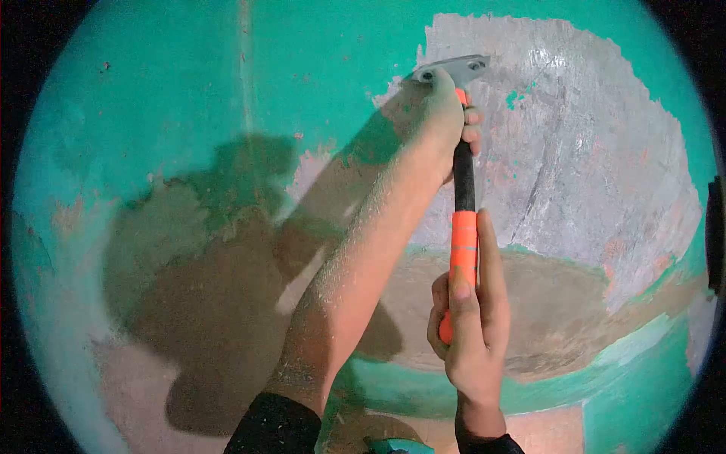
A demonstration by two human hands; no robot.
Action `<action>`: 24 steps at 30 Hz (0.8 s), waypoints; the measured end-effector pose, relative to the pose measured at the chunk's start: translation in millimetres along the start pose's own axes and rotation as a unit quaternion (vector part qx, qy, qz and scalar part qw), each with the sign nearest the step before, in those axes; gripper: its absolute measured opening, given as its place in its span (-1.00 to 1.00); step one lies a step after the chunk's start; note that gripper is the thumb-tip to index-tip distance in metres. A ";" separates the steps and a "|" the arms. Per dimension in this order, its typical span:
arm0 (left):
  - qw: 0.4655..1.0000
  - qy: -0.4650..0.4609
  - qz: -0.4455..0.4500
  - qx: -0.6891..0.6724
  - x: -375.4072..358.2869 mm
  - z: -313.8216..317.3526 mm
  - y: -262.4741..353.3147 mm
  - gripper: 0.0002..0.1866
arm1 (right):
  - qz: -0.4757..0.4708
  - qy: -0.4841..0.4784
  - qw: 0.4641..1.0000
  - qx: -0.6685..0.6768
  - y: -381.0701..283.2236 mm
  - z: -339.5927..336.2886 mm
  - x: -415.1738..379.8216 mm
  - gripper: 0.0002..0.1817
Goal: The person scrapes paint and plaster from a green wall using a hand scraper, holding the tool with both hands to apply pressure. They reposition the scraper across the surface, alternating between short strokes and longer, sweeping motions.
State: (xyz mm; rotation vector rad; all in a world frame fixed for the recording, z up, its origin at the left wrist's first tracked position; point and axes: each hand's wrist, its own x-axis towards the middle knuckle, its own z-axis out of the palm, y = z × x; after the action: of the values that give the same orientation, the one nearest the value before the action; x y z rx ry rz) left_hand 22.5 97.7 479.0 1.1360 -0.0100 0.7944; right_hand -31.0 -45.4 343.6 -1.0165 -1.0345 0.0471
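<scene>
A long-handled paint scraper [464,178] with an orange and black grip stands almost upright in front of the wall. Its wide metal head meets the wall at the edge between green paint [325,53] and a bare greyish patch [582,144]. My left hand [448,113] wraps the upper handle just under the head, thumb up against the metal. Lower down, my right hand [473,314] grips the orange end of the handle, its index finger stretched along the side. Pale dust speckles my left forearm.
Below the patch runs a brownish, worn band [529,303], with a green strip [529,390] beneath it. Dark shadows of my arms and head fall on the wall at left. A dark object [715,234] shows at the right edge.
</scene>
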 end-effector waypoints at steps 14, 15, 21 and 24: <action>0.999 -0.036 0.040 -0.006 24.3 6.4 20.2 -0.64 | 0.029 -0.044 0.998 0.038 -17.1 -3.4 22.4 -0.36; 0.999 -0.025 0.027 -0.002 19.2 5.2 15.4 -0.64 | 0.021 -0.052 0.998 0.040 -13.9 -4.9 11.9 -0.36; 0.998 -0.045 0.012 -0.032 30.0 0.1 18.1 -0.53 | -0.033 -0.019 0.999 0.008 -17.4 5.5 14.4 -0.35; 0.998 -0.048 0.013 -0.044 15.5 -3.1 9.3 -0.63 | -0.032 -0.023 0.999 -0.007 -13.4 2.7 7.4 -0.34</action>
State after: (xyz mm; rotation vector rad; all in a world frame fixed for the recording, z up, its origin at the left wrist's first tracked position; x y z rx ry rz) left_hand 27.4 110.5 491.1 1.0914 -0.1395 0.7539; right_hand -34.4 -47.6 358.6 -0.9981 -1.1104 0.0109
